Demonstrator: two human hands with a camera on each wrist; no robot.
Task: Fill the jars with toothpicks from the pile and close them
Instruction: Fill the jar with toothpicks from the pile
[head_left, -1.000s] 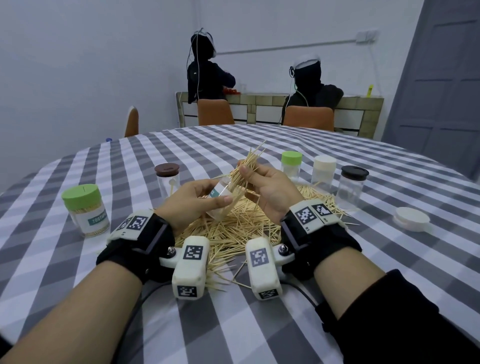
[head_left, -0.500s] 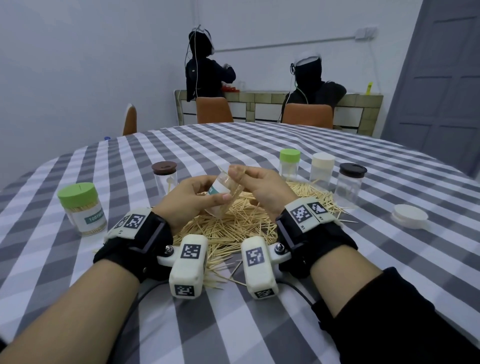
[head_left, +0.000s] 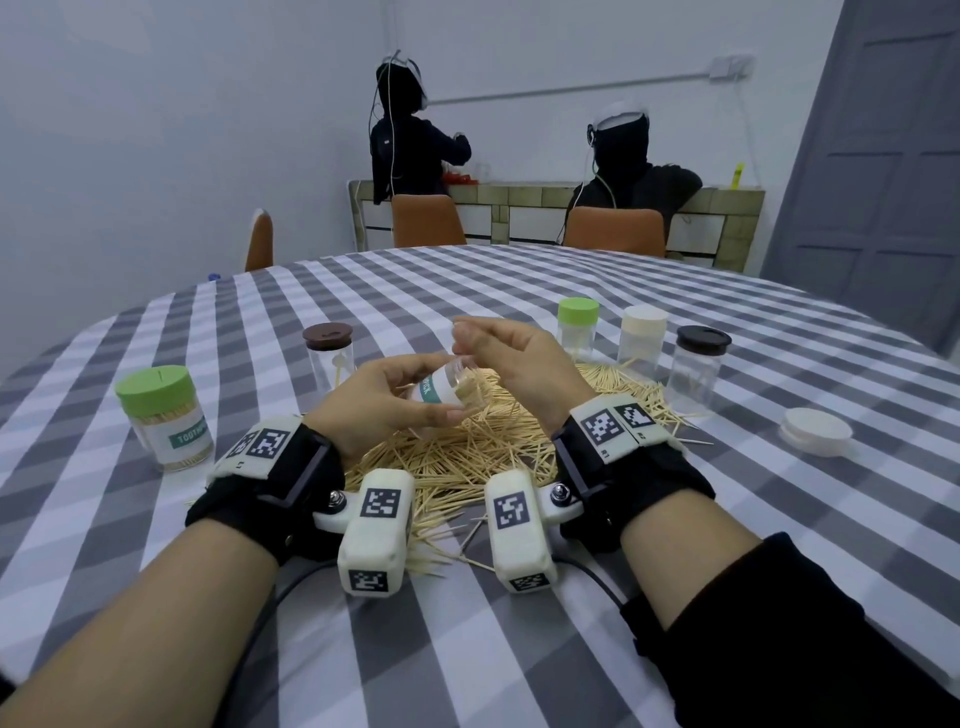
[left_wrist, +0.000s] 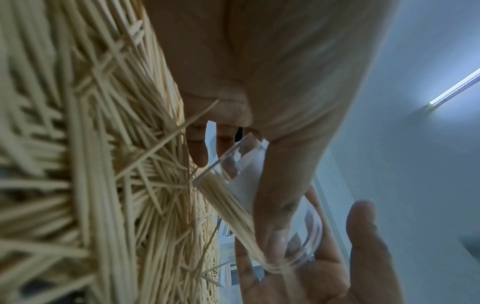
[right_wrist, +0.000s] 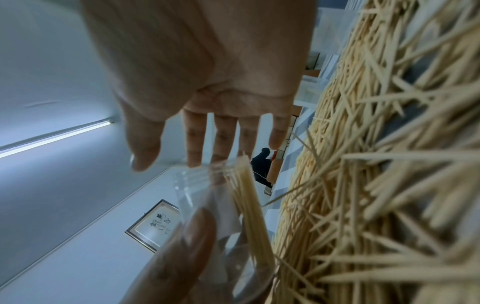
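My left hand (head_left: 415, 400) grips a clear labelled jar (head_left: 441, 387), tilted with its mouth up and to the right. A bundle of toothpicks (left_wrist: 228, 207) lies inside the jar (left_wrist: 259, 181) along its lower wall. Just above the mouth hovers my right hand (head_left: 470, 335); its fingers (right_wrist: 221, 142) are straight and hold nothing. In the right wrist view the jar (right_wrist: 205, 197) and its toothpicks (right_wrist: 250, 205) sit just below those fingertips. The toothpick pile (head_left: 493, 452) spreads on the table under both hands.
A full green-lidded jar (head_left: 163, 418) stands at the left, a brown-lidded jar (head_left: 330, 353) behind my left hand. Green-lidded (head_left: 576, 325), white-lidded (head_left: 643, 335) and dark-lidded (head_left: 701, 364) jars line the pile's far right. A loose white lid (head_left: 815, 431) lies right. Two people sit beyond the checked table (head_left: 519, 291).
My right hand pushed the bundle of toothpicks it held down into the jar, let go and lifted a little off the mouth. My left hand kept hold of the jar.
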